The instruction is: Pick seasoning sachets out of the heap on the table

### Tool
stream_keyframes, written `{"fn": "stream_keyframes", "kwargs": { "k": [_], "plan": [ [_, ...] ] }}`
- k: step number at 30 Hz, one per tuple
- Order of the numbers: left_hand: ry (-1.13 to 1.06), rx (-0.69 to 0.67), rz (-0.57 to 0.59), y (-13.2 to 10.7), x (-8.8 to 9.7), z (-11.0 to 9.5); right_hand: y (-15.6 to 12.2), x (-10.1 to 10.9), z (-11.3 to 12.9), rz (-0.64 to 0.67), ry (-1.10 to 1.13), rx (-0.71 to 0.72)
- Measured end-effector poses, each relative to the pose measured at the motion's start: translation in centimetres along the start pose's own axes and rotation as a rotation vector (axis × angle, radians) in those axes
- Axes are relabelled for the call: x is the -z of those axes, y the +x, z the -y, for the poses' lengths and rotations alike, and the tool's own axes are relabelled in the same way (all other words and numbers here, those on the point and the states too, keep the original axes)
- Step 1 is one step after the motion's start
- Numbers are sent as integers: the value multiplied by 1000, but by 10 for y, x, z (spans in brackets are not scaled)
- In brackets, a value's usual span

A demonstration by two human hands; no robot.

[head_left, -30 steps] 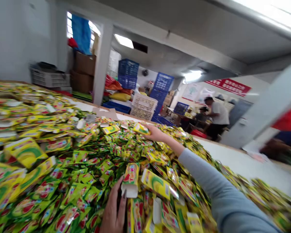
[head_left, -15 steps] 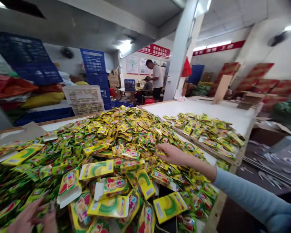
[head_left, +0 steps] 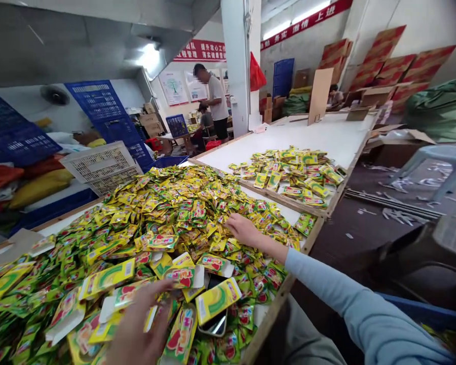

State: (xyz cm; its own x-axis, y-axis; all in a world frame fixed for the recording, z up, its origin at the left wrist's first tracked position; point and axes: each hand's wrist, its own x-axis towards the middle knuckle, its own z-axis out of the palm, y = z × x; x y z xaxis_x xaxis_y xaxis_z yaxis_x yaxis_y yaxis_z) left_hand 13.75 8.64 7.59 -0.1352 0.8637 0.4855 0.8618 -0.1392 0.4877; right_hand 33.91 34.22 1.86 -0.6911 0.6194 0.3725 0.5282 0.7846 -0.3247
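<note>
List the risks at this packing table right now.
1. The right hand rests on the sachet heap close to the table edge; sachets there could slide off onto the floor.
2. A dark glossy object lies half under a yellow carton near the left hand; it might get buried or knocked off.

Sachets (head_left: 182, 213), centre: glossy plastic film, crinkled. Cartons (head_left: 217, 300), lower centre: smooth printed card with a slight sheen. Surface (head_left: 327, 137), upper right: matt white board with bare wood edging. Crates (head_left: 99, 101), upper left: blue plastic lattice. Sleeve (head_left: 365, 314), lower right: matt cloth.
</note>
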Motion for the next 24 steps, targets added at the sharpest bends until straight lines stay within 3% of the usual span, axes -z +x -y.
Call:
{"fn": "stream_keyframes", "kwargs": {
  "k": [2,4,6,8,12,16,19,22,24],
  "plan": [
    [20,-82,336,9,-54,-34,-15,7,-12,-71,67,-58],
    [92,-107,536,17,-105,-58,-31,9,-21,-85,133,-64],
    [146,-90,569,23,-143,-71,-45,9,-28,-76,189,-32],
    [183,-66,550,28,-163,-76,-52,7,-30,-80,230,-1],
    [157,-44,502,28,-166,-73,-42,-9,-17,-80,301,71],
    [-44,12,391,17,-156,-59,-16,-31,4,-50,430,110],
    [-352,257,119,12,-152,-41,-7,-34,5,-83,581,43],
    [-595,531,-175,13,-152,-25,-10,-20,-5,-165,775,-109],
    [-717,628,-273,18,-154,-18,-19,-5,-9,-186,927,-224]
  ]
}}
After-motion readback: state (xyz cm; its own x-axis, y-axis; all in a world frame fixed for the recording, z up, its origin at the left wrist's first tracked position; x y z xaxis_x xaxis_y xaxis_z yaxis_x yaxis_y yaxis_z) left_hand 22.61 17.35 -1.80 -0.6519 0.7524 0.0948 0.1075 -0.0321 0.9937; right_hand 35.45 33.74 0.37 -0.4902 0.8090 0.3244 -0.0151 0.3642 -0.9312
